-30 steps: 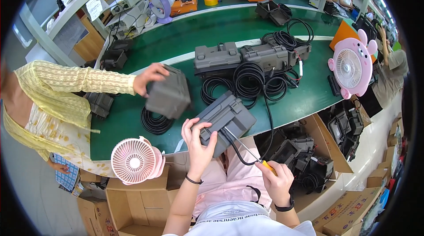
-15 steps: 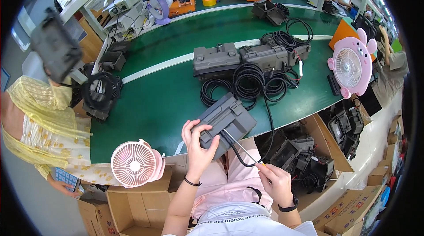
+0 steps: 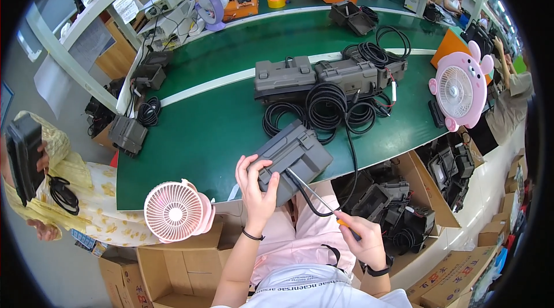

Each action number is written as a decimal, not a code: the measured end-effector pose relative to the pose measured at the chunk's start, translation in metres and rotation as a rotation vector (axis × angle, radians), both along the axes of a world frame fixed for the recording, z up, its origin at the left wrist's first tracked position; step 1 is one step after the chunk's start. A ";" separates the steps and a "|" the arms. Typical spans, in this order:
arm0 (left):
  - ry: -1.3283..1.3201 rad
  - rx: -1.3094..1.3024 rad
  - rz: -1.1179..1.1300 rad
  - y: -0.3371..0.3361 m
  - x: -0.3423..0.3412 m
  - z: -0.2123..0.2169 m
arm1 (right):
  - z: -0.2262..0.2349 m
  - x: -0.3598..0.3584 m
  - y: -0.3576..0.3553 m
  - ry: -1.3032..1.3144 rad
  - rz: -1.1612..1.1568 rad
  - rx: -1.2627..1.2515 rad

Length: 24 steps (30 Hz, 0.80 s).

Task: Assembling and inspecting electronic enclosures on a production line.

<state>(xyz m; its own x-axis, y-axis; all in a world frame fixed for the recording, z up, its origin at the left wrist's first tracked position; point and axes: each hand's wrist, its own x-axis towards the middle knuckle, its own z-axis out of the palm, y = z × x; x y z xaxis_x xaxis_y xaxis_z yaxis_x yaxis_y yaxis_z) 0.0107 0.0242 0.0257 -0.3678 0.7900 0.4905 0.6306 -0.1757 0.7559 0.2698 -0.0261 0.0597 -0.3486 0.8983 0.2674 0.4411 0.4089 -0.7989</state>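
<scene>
A dark grey plastic box with latches is tilted at the bench's near edge, over my lap. My left hand grips its left side, thumb and fingers spread round the casing. My right hand is closed on a screwdriver with an orange and dark handle. Its long metal shaft reaches up left, and the tip meets the box beside where a black cable enters. That cable loops down and back up toward coiled cables behind the box.
More grey boxes stand on the green bench. A small pink fan is at near left, a pink rabbit-shaped fan at right. Cartons lie below. At left, a co-worker in yellow holds a grey box.
The screwdriver has shifted slightly, and more of its handle shows in my right hand. The co-worker has moved a grey box from over the bench's left end out to the far left.
</scene>
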 end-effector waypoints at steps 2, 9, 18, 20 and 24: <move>0.001 -0.002 0.002 0.000 0.000 0.000 | 0.002 -0.005 -0.005 -0.034 -0.002 0.068; -0.006 -0.025 -0.015 0.000 -0.005 0.001 | -0.016 -0.025 -0.020 -0.245 -0.055 0.150; -0.022 0.006 -0.022 0.001 -0.002 0.001 | -0.018 -0.029 -0.029 -0.312 -0.087 0.226; -0.029 -0.004 -0.038 -0.001 -0.004 0.004 | -0.016 -0.028 -0.028 -0.329 -0.076 0.229; -0.021 -0.014 -0.044 -0.005 -0.004 0.008 | -0.014 -0.026 -0.023 -0.145 0.038 0.009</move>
<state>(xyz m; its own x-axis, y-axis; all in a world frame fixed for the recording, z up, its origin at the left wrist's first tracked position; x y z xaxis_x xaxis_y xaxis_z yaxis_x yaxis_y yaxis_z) 0.0067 0.0192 0.0340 -0.3428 0.8126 0.4714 0.6063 -0.1919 0.7717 0.2439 -0.0494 0.0453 -0.4176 0.8817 0.2198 0.5361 0.4343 -0.7239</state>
